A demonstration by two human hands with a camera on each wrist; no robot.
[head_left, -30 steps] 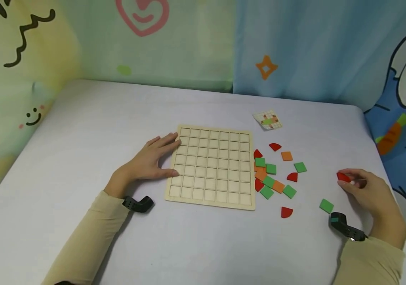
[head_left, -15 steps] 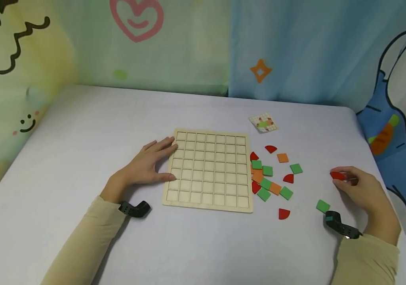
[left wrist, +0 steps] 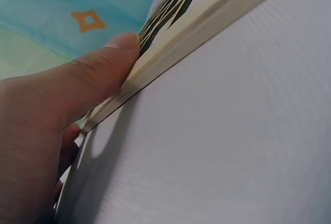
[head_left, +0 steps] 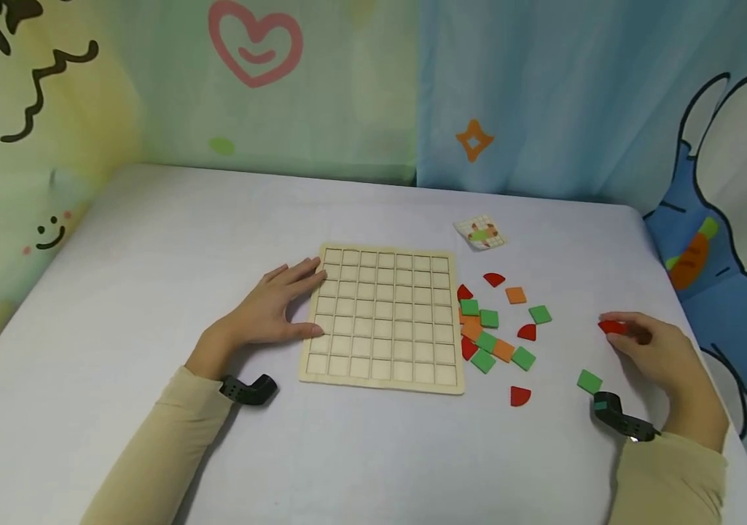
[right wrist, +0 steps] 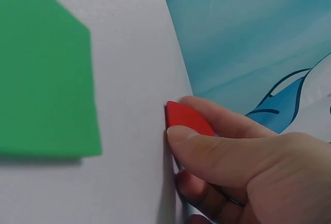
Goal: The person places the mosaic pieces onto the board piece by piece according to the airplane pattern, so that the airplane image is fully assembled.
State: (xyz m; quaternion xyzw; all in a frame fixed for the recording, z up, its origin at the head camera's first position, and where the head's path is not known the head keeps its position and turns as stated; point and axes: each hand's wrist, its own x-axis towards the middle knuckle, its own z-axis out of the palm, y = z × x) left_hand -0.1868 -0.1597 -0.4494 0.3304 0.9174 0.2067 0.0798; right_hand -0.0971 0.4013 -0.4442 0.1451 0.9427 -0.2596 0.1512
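Observation:
A square wooden grid board [head_left: 382,319] lies flat on the white table. My left hand [head_left: 264,310] rests at its left edge, fingers spread, with thumb and fingertips touching the rim; the left wrist view shows the thumb [left wrist: 103,66] on top of the board's edge [left wrist: 170,53]. Over at the right, my right hand [head_left: 665,354] pinches a red quarter-circle tile [head_left: 612,327] between thumb and fingers. In the right wrist view that red tile [right wrist: 187,119] stands tilted, close to the tabletop. A green square tile [right wrist: 46,79] lies near this hand.
Loose tiles lie right of the board: green squares [head_left: 489,319], orange squares [head_left: 515,295] and red quarter-circles [head_left: 520,396], some overlapping. A small pattern card [head_left: 480,232] with a curled corner sits behind them. Printed curtains [head_left: 314,109] hang beyond the table's back edge.
The whole head view has shifted slightly. Both hands keep about the same places, the left on the board's edge; the red tile in my right hand has turned a little.

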